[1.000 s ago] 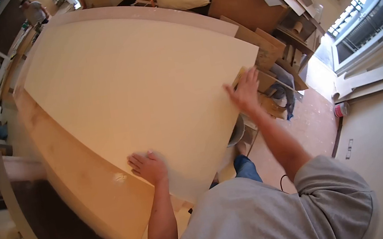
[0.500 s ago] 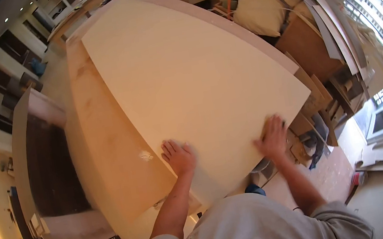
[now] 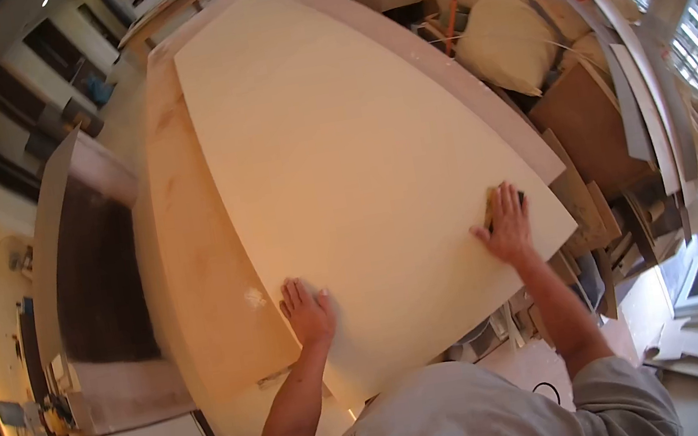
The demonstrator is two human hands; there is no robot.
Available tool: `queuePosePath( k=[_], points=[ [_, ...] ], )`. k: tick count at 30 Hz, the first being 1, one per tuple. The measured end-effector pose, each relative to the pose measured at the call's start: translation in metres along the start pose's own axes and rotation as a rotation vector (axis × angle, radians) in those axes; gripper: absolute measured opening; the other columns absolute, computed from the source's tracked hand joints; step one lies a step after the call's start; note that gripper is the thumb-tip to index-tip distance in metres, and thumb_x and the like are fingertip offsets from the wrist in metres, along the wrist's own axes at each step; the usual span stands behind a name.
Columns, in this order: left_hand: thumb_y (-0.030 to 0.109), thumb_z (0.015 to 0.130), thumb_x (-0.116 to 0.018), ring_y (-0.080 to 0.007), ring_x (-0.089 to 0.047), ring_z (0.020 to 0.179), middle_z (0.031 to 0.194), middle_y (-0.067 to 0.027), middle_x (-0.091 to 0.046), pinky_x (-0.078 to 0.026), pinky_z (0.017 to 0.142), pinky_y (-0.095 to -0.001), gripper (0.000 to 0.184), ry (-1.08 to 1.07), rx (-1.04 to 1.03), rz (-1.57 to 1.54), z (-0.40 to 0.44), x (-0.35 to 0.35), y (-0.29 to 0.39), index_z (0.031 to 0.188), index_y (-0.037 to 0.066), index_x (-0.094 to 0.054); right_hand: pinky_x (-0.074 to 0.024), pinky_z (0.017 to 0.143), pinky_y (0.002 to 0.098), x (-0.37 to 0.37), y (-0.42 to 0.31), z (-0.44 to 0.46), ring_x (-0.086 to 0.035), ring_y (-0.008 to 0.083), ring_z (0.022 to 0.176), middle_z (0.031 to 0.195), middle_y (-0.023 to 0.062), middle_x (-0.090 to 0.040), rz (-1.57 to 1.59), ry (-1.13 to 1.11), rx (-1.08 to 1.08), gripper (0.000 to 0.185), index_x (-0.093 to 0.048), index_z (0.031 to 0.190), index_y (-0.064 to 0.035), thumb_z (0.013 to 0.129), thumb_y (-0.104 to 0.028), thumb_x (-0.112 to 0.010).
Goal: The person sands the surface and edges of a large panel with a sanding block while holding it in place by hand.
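A large cream-coloured panel (image 3: 336, 138) lies flat on a bigger tan board or bench top (image 3: 193, 270), which shows along its left and right sides. My left hand (image 3: 309, 316) rests on the panel near its left edge, fingers stretched out and holding nothing. Near the panel's right front corner, my right hand (image 3: 509, 227) lies over a small yellowish-and-black block (image 3: 489, 208), fingers draped across it. Most of that block is hidden under the hand, so its exact kind cannot be made out.
At the right lie a stuffed pale sack (image 3: 508, 42), leaning board strips (image 3: 640, 94) and a brown wooden box (image 3: 594, 124) among offcuts. A dark-topped cabinet piece (image 3: 98, 276) stands to the left. Windows line the far right.
The panel sits slightly differently in view as my head has turned. My right hand has moved forward a little with the block; my left hand is slightly further left and nearer to me.
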State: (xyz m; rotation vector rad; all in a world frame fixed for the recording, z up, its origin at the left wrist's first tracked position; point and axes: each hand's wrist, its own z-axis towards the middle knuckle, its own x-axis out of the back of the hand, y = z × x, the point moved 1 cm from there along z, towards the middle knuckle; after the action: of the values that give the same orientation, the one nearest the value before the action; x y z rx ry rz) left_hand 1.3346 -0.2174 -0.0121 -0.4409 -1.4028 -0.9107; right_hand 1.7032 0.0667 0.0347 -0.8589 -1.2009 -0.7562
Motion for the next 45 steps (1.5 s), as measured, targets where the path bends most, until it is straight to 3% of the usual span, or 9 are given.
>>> queuePosePath(
  k=[13, 19, 23, 29, 31, 35, 37, 40, 45],
  points=[
    [0.039, 0.099, -0.057, -0.0445, -0.031, 0.15, 0.159, -0.0267, -0.038, -0.024, 0.121, -0.0602, 0.068, -0.007, 0.017, -0.032, 0.003, 0.013, 0.003, 0.148, -0.007, -0.043, -0.0141, 0.124, 0.061, -0.071, -0.03, 0.341, -0.013, 0.0369, 0.158, 0.169, 0.0231, -0.019, -0.35, -0.056, 0.109, 0.118, -0.022, 0.162, 0.001, 0.087, -0.088, -0.042],
    [0.04, 0.1, -0.055, -0.0448, -0.034, 0.149, 0.158, -0.0268, -0.04, -0.026, 0.12, -0.0575, 0.067, 0.008, 0.028, -0.012, 0.006, 0.018, 0.005, 0.148, -0.007, -0.044, -0.013, 0.125, 0.0591, -0.072, -0.058, 0.387, -0.013, 0.0344, 0.159, 0.17, 0.022, -0.019, -0.278, -0.053, 0.072, 0.118, -0.022, 0.162, -0.0004, 0.086, -0.089, -0.042],
    [0.04, 0.1, -0.054, -0.0448, -0.033, 0.149, 0.159, -0.027, -0.04, -0.025, 0.121, -0.0576, 0.067, 0.024, 0.032, 0.001, 0.004, 0.012, 0.003, 0.147, -0.007, -0.044, -0.0133, 0.126, 0.057, -0.076, -0.064, 0.35, -0.014, 0.0343, 0.159, 0.169, 0.0234, -0.02, -0.357, -0.039, 0.156, 0.116, -0.023, 0.161, 0.0025, 0.088, -0.086, -0.043],
    [0.039, 0.098, -0.055, -0.0434, -0.035, 0.149, 0.157, -0.026, -0.042, -0.026, 0.121, -0.0593, 0.068, 0.055, 0.007, 0.015, 0.001, 0.003, -0.002, 0.148, -0.006, -0.045, -0.0102, 0.127, 0.0564, -0.028, -0.106, 0.143, -0.014, 0.0362, 0.158, 0.169, 0.0253, -0.018, -0.216, -0.15, 0.314, 0.116, -0.021, 0.161, 0.0057, 0.087, -0.075, -0.059],
    [0.04, 0.099, -0.053, -0.0376, -0.03, 0.153, 0.161, -0.023, -0.038, -0.022, 0.124, -0.0552, 0.069, 0.0, 0.029, 0.077, 0.002, -0.001, -0.004, 0.15, -0.005, -0.042, -0.0094, 0.127, 0.0572, -0.015, -0.111, 0.08, -0.013, 0.0362, 0.159, 0.169, 0.0253, -0.018, -0.164, -0.162, 0.324, 0.118, -0.021, 0.16, 0.0067, 0.086, -0.075, -0.06],
    [0.045, 0.099, -0.056, -0.0401, -0.034, 0.149, 0.157, -0.0234, -0.042, -0.028, 0.12, -0.0559, 0.068, 0.024, 0.002, 0.012, 0.003, 0.011, 0.0, 0.146, -0.003, -0.047, -0.0095, 0.126, 0.0592, -0.005, -0.116, -0.047, -0.011, 0.0392, 0.159, 0.169, 0.0267, -0.016, -0.077, -0.162, 0.367, 0.118, -0.019, 0.159, 0.0098, 0.086, -0.071, -0.064],
    [0.046, 0.099, -0.057, -0.0422, -0.044, 0.141, 0.15, -0.0241, -0.05, -0.036, 0.114, -0.0563, 0.063, 0.26, -0.048, 0.035, -0.002, -0.015, -0.013, 0.139, -0.003, -0.053, -0.0081, 0.125, 0.0616, 0.001, -0.118, -0.097, -0.01, 0.0416, 0.158, 0.168, 0.0291, -0.015, -0.081, -0.189, 0.373, 0.119, -0.019, 0.159, 0.0102, 0.086, -0.075, -0.06],
    [0.05, 0.099, -0.056, -0.0413, -0.037, 0.147, 0.155, -0.026, -0.044, -0.029, 0.119, -0.055, 0.069, 0.216, 0.021, -0.137, -0.002, -0.027, -0.037, 0.145, -0.001, -0.049, -0.0069, 0.125, 0.062, 0.01, -0.114, -0.164, -0.008, 0.0413, 0.158, 0.168, 0.0296, -0.014, -0.115, -0.229, 0.364, 0.119, -0.019, 0.159, 0.0101, 0.086, -0.075, -0.059],
    [0.055, 0.099, -0.052, -0.0448, -0.034, 0.148, 0.156, -0.0266, -0.043, -0.025, 0.12, -0.0583, 0.077, 0.013, 0.439, 0.02, -0.018, -0.018, -0.136, 0.146, -0.006, -0.048, -0.0071, 0.124, 0.0654, 0.01, -0.117, -0.189, -0.008, 0.0443, 0.158, 0.167, 0.0322, -0.015, -0.085, -0.23, 0.335, 0.118, -0.019, 0.158, 0.0114, 0.087, -0.074, -0.059]
  ],
)
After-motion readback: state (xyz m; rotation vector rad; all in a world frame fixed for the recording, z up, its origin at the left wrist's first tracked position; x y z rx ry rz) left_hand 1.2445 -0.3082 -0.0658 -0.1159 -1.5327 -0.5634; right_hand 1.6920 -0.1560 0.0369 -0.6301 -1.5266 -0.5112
